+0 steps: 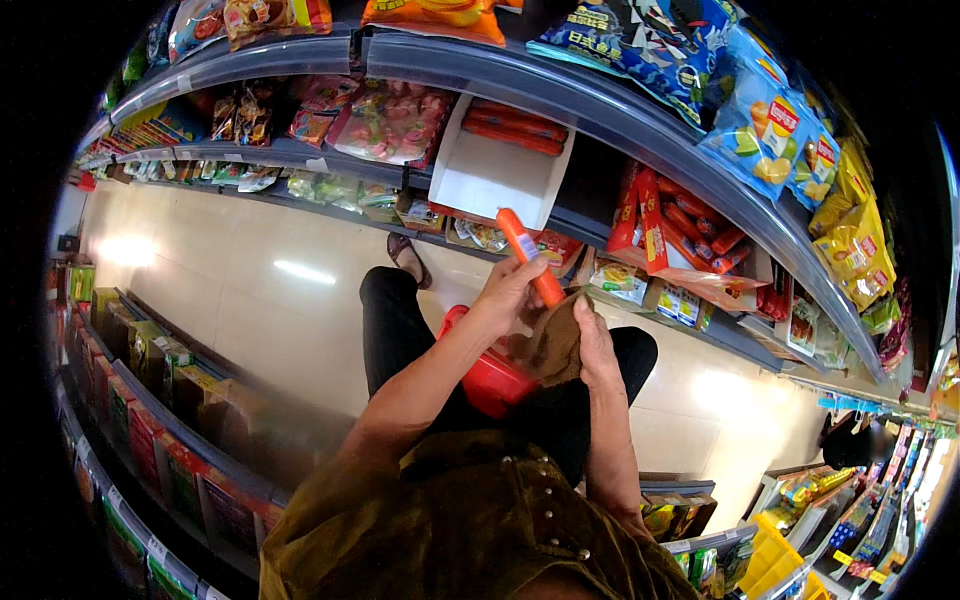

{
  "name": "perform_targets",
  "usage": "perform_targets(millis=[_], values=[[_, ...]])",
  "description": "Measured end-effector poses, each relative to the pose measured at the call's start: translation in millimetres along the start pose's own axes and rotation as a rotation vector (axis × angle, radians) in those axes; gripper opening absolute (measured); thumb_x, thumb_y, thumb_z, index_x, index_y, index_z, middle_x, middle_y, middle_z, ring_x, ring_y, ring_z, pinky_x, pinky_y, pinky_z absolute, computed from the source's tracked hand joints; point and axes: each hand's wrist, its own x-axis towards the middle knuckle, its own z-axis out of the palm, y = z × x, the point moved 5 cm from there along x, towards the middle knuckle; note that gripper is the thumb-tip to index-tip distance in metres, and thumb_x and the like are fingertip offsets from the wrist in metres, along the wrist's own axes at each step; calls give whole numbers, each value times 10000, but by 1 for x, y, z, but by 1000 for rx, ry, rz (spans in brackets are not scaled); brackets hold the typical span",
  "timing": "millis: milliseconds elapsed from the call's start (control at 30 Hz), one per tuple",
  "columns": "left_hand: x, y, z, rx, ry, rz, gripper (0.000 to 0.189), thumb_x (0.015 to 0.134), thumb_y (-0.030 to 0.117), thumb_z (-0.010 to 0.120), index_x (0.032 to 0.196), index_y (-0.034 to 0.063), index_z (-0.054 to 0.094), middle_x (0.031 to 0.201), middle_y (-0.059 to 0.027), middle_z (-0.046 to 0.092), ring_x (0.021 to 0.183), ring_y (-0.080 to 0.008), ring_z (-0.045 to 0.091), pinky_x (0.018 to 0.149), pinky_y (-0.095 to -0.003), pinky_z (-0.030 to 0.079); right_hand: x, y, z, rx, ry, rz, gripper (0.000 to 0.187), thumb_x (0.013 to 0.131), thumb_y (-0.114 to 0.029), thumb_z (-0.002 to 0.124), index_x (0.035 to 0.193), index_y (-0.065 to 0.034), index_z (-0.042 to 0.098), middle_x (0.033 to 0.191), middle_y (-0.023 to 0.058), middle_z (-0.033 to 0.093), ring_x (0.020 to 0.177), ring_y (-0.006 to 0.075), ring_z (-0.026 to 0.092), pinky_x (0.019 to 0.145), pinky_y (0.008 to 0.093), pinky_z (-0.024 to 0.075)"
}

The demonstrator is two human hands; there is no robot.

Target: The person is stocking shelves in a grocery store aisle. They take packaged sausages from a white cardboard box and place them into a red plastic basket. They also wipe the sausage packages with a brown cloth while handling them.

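Observation:
My left hand grips a sausage in red-orange casing with a pale label. The lower end of the sausage touches a brown cloth, which my right hand holds. Under both hands, between my knees, is a red plastic basin or stool; which of the two I cannot tell. Beyond my hands a white open carton stands on the shelf, with several red sausages lying at its far end. To the right, a red carton holds several more red sausages.
A clear-edged upper shelf with bagged snacks overhangs the cartons. Pink packaged sweets adjoin the white carton. Behind me at left runs a shelf of boxed goods. A person in dark clothes is far right.

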Motion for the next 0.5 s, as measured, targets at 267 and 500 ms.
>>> perform_targets(millis=[267, 500], values=[[117, 53, -47, 27, 300, 168, 197, 791, 253, 559, 813, 74, 481, 611, -22, 522, 460, -103, 488, 402, -216, 395, 5, 27, -45, 237, 105, 63, 437, 830, -354, 497, 1067, 13, 467, 1025, 122, 543, 905, 221, 546, 775, 339, 458], [231, 54, -101, -223, 386, 151, 292, 796, 230, 563, 1043, 171, 418, 847, -46, 556, 705, -168, 561, 447, -290, 442, 2, 66, -71, 348, 151, 177, 369, 814, -299, 545, 1044, -15, 495, 971, 101, 568, 846, 194, 570, 734, 322, 479]])
